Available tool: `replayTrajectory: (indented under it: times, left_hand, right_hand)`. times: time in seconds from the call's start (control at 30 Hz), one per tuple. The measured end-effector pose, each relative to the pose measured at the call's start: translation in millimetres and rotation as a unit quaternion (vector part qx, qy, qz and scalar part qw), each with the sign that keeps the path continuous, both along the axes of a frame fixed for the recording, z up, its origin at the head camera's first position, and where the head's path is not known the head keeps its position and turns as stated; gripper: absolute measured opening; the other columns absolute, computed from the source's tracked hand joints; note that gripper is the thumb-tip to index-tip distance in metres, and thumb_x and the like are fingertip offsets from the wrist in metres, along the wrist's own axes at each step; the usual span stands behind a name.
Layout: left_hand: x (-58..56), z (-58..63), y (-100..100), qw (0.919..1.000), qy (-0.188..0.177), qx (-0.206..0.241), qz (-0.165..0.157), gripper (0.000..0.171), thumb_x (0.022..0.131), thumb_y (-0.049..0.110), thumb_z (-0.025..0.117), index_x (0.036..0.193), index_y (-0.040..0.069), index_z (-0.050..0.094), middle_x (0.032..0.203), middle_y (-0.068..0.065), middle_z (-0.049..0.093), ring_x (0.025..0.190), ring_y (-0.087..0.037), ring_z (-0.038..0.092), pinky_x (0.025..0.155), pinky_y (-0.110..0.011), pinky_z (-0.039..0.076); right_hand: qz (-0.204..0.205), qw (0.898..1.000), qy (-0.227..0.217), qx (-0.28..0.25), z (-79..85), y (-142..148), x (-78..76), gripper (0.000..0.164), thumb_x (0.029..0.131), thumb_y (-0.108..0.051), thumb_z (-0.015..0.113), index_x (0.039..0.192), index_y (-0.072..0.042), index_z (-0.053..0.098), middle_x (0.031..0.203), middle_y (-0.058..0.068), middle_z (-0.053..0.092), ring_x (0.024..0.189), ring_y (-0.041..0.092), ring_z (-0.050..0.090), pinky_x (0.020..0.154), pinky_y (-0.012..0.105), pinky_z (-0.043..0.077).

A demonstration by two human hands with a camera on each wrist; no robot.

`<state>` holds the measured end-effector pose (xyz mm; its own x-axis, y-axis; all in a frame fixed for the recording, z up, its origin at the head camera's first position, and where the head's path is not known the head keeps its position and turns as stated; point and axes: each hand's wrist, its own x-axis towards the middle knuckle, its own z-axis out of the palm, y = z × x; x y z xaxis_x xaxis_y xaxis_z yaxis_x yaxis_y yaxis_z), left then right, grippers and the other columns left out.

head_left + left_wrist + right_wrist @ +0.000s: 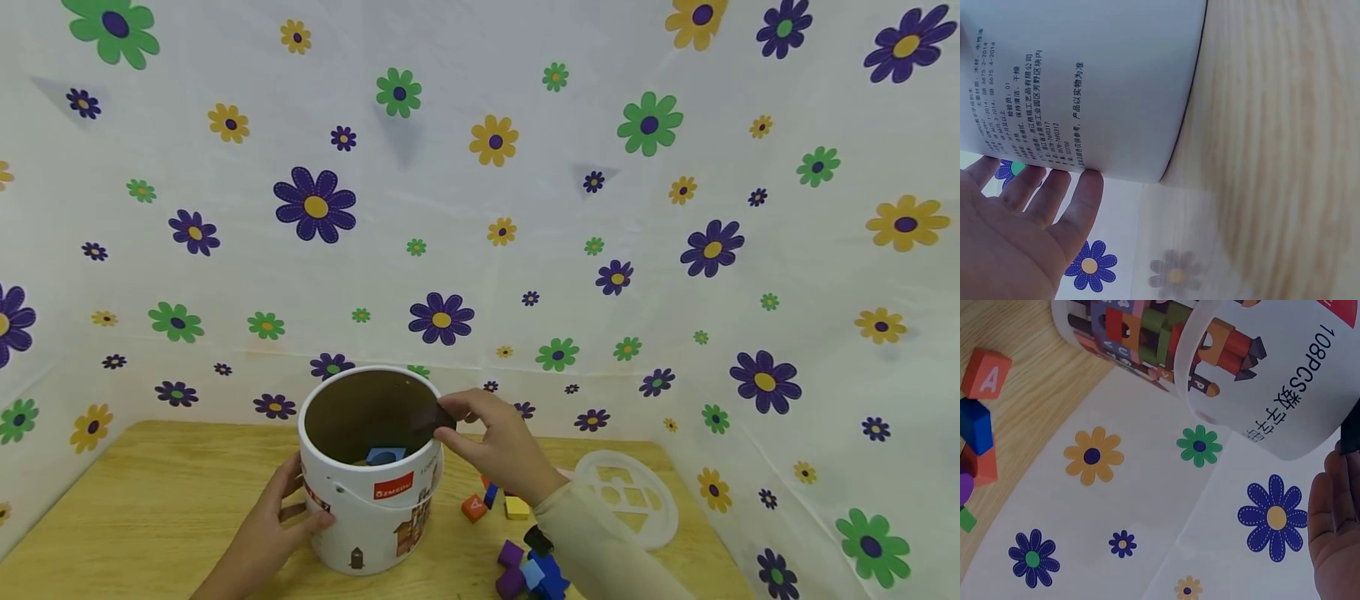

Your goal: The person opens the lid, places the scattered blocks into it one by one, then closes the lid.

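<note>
A white bucket point(367, 517) with a red label and printed toy blocks stands upright on the table. My left hand point(273, 521) holds its left side, thumb toward the front; in the left wrist view, the fingertips point(1089, 181) touch the printed wall. At the right rim, my right hand point(491, 437) pinches a dark block point(444, 419), its exact shape mostly hidden by the fingers. The same dark block point(1351, 432) shows at the edge of the right wrist view. Inside the bucket lies a light blue block point(386, 456).
Right of the bucket lie loose blocks: an orange lettered one point(474, 507), a yellow one point(517, 507), purple ones point(511, 553) and blue ones point(551, 575). A translucent lid with cut-out shapes point(660, 521) lies farther right. Flower-printed sheeting point(450, 275) encloses the wooden table point(187, 467).
</note>
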<state>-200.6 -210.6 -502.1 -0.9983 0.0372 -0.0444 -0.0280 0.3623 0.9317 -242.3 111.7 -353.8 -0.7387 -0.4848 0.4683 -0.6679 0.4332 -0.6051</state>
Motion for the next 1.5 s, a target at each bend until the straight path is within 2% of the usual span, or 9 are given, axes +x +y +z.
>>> replayTrajectory:
  times: [0.2,0.33,0.5,0.63,0.93,1.07,1.2,1.37,1.5]
  left_hand:
    - [-0.7,0.7,0.8,1.0,-0.003,-0.001,0.0,0.106,0.092,0.048,0.075,0.166,0.016,0.006,0.169,-0.021,0.017,0.15,-0.049,0.027,0.113,-0.061,0.042]
    - [-0.4,0.1,1.8,1.0,-0.004,0.001,-0.001,0.106,0.092,0.048,0.075,0.166,0.016,0.006,0.169,-0.021,0.017,0.15,-0.049,0.027,0.113,-0.061,0.042]
    - [0.0,-0.4,3.2,1.0,-0.008,0.004,-0.002,0.106,0.092,0.048,0.076,0.166,0.016,0.007,0.169,-0.021,0.018,0.15,-0.048,0.027,0.114,-0.061,0.042]
    - [-1.1,-0.3,3.4,1.0,-0.002,0.003,-0.004,0.105,0.093,0.047,0.075,0.166,0.016,0.007,0.169,-0.021,0.019,0.15,-0.048,0.027,0.114,-0.061,0.042]
    - [-1.5,-1.0,1.9,1.0,0.003,0.002,-0.004,0.104,0.094,0.045,0.074,0.166,0.017,0.006,0.169,-0.021,0.019,0.15,-0.048,0.027,0.114,-0.061,0.042]
    - [-0.4,0.3,1.5,1.0,0.002,0.002,-0.004,0.104,0.095,0.046,0.073,0.167,0.017,0.005,0.169,-0.021,0.018,0.15,-0.048,0.027,0.114,-0.062,0.041]
    - [0.0,1.0,1.6,1.0,0.0,0.001,-0.003,0.104,0.095,0.047,0.072,0.167,0.018,0.003,0.169,-0.021,0.018,0.15,-0.048,0.027,0.114,-0.062,0.041]
    - [0.4,0.9,1.6,1.0,-0.002,0.003,-0.002,0.104,0.095,0.048,0.072,0.167,0.019,0.003,0.169,-0.02,0.018,0.15,-0.047,0.026,0.115,-0.062,0.041]
    - [-0.1,0.6,1.5,1.0,0.0,0.001,-0.003,0.104,0.095,0.047,0.072,0.167,0.018,0.003,0.169,-0.021,0.019,0.15,-0.047,0.027,0.115,-0.062,0.041]
  right_hand:
    - [0.009,1.0,-0.008,0.009,-2.0,-11.9,-3.1,0.035,0.097,-0.024,0.075,0.129,-0.013,0.068,0.124,-0.002,0.07,0.114,0.014,0.063,0.102,0.044,0.056]
    - [0.021,0.999,-0.013,0.027,-4.7,-12.4,-1.3,0.037,0.099,-0.028,0.073,0.133,-0.016,0.066,0.13,-0.004,0.068,0.12,0.014,0.062,0.107,0.045,0.053]
    - [0.033,0.999,0.026,0.023,-12.7,0.3,2.4,0.038,0.098,-0.023,0.074,0.134,-0.015,0.064,0.132,-0.002,0.066,0.123,0.015,0.06,0.108,0.045,0.052]
    - [0.013,0.999,0.028,0.024,-24.9,22.4,4.1,0.037,0.096,-0.018,0.076,0.131,-0.017,0.064,0.128,-0.003,0.066,0.12,0.013,0.059,0.105,0.042,0.054]
    - [-0.049,0.993,-0.065,0.089,-76.9,102.2,3.5,0.029,0.099,-0.03,0.072,0.127,-0.024,0.066,0.121,-0.012,0.066,0.111,0.014,0.065,0.098,0.039,0.057]
    - [-0.024,0.985,-0.123,0.116,-96.0,137.4,6.4,0.03,0.102,-0.037,0.067,0.125,-0.018,0.067,0.119,-0.003,0.068,0.107,0.016,0.064,0.095,0.04,0.057]
    - [0.023,0.968,-0.212,0.131,-111.5,162.7,12.3,0.033,0.102,-0.029,0.067,0.13,-0.011,0.064,0.124,0.007,0.067,0.108,0.022,0.063,0.094,0.037,0.056]
    - [0.056,0.946,-0.281,0.15,-128.5,179.8,22.3,0.038,0.098,-0.021,0.072,0.134,-0.015,0.062,0.126,-0.002,0.065,0.107,0.012,0.06,0.092,0.026,0.054]
    - [0.061,0.941,-0.286,0.168,-137.3,185.2,28.0,0.039,0.096,-0.02,0.074,0.133,-0.018,0.065,0.12,-0.008,0.063,0.103,0.007,0.059,0.091,0.022,0.054]
